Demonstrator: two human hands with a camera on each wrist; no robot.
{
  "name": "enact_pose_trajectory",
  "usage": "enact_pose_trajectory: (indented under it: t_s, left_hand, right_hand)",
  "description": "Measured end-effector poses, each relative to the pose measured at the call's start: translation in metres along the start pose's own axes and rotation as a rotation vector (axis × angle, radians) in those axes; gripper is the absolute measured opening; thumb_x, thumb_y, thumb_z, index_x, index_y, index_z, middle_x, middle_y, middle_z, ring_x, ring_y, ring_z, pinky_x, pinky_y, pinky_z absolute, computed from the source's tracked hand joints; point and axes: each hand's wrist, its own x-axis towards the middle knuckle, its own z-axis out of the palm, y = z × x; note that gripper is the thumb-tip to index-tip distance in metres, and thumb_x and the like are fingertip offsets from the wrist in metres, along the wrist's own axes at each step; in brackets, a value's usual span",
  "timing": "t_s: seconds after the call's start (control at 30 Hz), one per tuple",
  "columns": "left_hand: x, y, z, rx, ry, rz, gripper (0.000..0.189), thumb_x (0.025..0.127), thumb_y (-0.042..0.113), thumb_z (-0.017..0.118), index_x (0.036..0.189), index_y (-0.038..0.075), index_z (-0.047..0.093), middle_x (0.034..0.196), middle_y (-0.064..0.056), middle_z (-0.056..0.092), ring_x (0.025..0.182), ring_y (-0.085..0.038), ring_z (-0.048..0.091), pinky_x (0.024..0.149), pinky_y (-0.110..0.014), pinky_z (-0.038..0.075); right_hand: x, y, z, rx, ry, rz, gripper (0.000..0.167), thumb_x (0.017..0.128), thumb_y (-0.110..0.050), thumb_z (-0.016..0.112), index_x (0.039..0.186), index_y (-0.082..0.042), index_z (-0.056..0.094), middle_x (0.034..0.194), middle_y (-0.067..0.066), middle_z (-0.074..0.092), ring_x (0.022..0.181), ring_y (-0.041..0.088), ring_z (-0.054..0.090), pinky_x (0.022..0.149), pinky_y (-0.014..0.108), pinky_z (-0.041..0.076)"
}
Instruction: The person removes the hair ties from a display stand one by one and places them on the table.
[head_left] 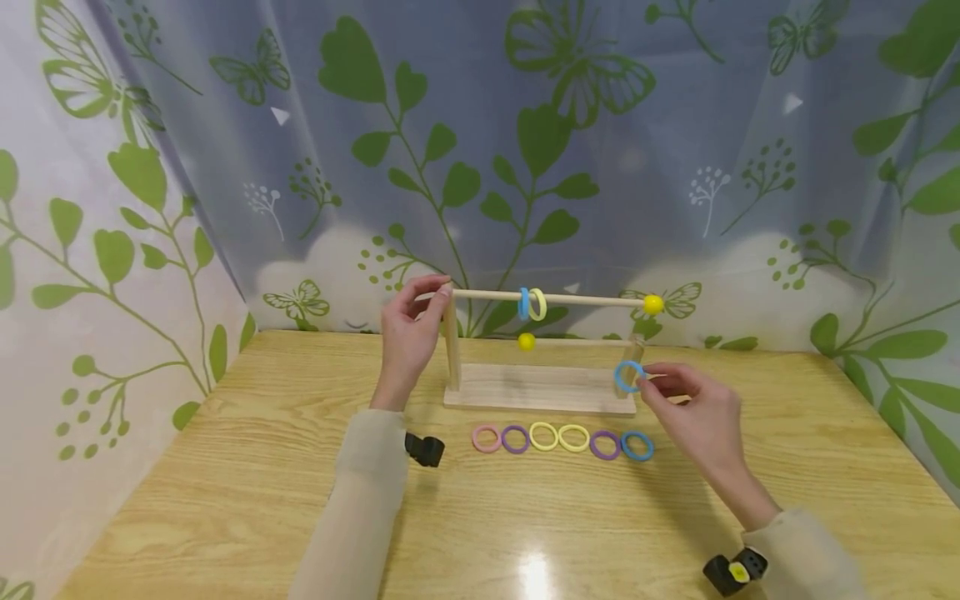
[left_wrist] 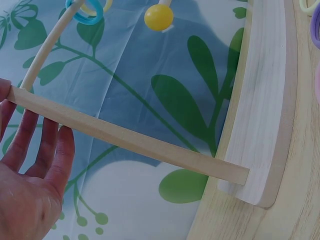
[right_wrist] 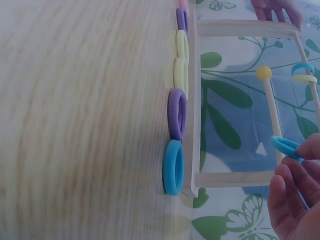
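My left hand [head_left: 411, 337] grips the top of the wooden stand's left post [left_wrist: 130, 131], where the upper rod [head_left: 480, 294] meets it. From that post the rod runs right to a yellow ball [head_left: 653, 304] at its end. A blue ring [head_left: 523, 304] and a yellow ring [head_left: 537, 304] hang side by side on the rod. Between thumb and fingertips my right hand [head_left: 697, 417] pinches another blue ring [head_left: 628, 377], held in front of the stand's right post. A lower rod [right_wrist: 272, 105] extends left from the right post and ends in a yellow ball [head_left: 527, 342].
In front of the stand's base [head_left: 540, 390] lies a row of rings: pink [head_left: 486, 439], purple [head_left: 515, 439], two yellow [head_left: 543, 437], purple [head_left: 605, 445] and blue [head_left: 637, 446]. Behind the wooden table [head_left: 247, 483] hangs a leaf-patterned curtain [head_left: 465, 125].
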Motion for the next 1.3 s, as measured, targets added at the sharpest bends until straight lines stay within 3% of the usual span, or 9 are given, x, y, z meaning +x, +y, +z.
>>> enact_pose_trajectory:
  t_s: [0.57,1.3]
  left_hand:
    - [-0.001,0.0,-0.001,0.014,-0.01,0.008,0.019,0.101,0.014,0.066,0.115,0.004,0.073,0.108,-0.005,0.069,0.085,-0.01,0.067,0.074,-0.024,0.056]
    - [-0.001,0.001,-0.001,-0.009,-0.007,0.005,0.02,0.099,0.014,0.068,0.115,0.003,0.073,0.108,-0.005,0.069,0.085,-0.012,0.067,0.073,-0.019,0.055]
  right_hand:
    - [-0.01,-0.004,0.013,0.018,-0.081,0.027,0.011,0.088,-0.009,0.079,0.099,-0.007,0.079,0.084,0.01,0.079,0.071,-0.017,0.06,0.06,0.009,0.052]
    - [-0.022,-0.013,0.03,0.07,-0.219,0.073,0.009,0.088,-0.011,0.079,0.097,-0.009,0.078,0.082,0.007,0.079,0.07,-0.002,0.068,0.064,0.015,0.054]
